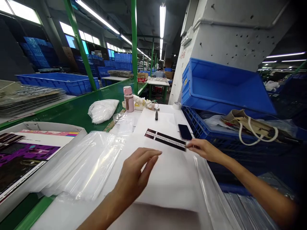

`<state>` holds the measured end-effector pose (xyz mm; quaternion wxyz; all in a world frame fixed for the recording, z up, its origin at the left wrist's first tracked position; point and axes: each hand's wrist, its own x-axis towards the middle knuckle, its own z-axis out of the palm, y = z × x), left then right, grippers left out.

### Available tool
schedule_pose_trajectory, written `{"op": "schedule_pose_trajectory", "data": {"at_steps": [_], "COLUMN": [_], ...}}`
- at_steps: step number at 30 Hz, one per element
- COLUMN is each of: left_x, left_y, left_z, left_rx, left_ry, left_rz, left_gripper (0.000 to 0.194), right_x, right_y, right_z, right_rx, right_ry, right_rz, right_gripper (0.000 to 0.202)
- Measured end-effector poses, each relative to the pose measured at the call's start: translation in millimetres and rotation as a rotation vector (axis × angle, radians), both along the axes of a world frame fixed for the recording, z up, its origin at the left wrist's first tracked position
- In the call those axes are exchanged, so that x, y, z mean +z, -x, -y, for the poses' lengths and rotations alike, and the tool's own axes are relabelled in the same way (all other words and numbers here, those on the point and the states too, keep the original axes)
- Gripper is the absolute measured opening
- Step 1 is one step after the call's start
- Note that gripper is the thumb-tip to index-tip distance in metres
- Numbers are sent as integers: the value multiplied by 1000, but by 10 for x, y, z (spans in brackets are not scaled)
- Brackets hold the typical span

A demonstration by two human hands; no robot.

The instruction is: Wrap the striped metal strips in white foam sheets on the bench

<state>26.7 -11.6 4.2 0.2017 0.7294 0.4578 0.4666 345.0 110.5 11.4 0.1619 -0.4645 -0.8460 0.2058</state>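
My right hand [203,149] pinches the right end of a long, flat black strip [165,139] with a pale ladder-like band along its middle. The strip lies slantwise over the white sheet [165,179]; whether it rests flat or is slightly raised, I cannot tell. My left hand [137,169] hovers over the sheet with nothing in it, fingers stretched out and thumb apart. Beyond the right hand's fingers lies a dark-screened phone [184,132]. Farther up the sheet is a small black-handled tool [156,114].
Clear plastic bags [83,166] are stacked at the left, beside a white tray [79,130] of printed sheets. A pink bottle [129,99], a white bundle [103,111] and a tape roll [177,105] stand farther back. Blue crates [225,86] and a handbag [249,124] flank the right.
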Motion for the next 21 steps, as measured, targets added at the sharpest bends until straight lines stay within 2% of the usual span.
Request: {"op": "schedule_pose_trajectory", "data": {"at_steps": [3,6,8,11,14,17,19,21], "left_x": [-319,-571,-640,-643,-608,-574,-555,-537], "left_y": [-33,-31,-39,-57,-52,-8,40,94], "left_z": [-278,-259,-191,-137,-143,-154,-169,-206], "left_rx": [-42,-157,-196,-248,-274,-274,-256,-206], "left_ry": [83,117,100,83,118,182,205,201], "left_rz": [-325,-563,-620,-628,-582,-550,-564,-596], "left_gripper": [31,30,29,27,24,23,25,29], "right_x": [-147,-293,-354,-416,-449,-404,-310,-183], "right_y": [129,257,305,290,195,152,233,407], "right_z": [-604,-972,-1125,-1263,-1308,-1209,-999,-626], "right_rx": [-10,17,30,13,-45,-114,-139,-111], "right_ry": [-16,-10,4,25,13,-51,-103,-137], "right_rz": [21,40,50,55,31,-29,-82,-134], "right_gripper": [25,20,14,15,16,15,21,25]}}
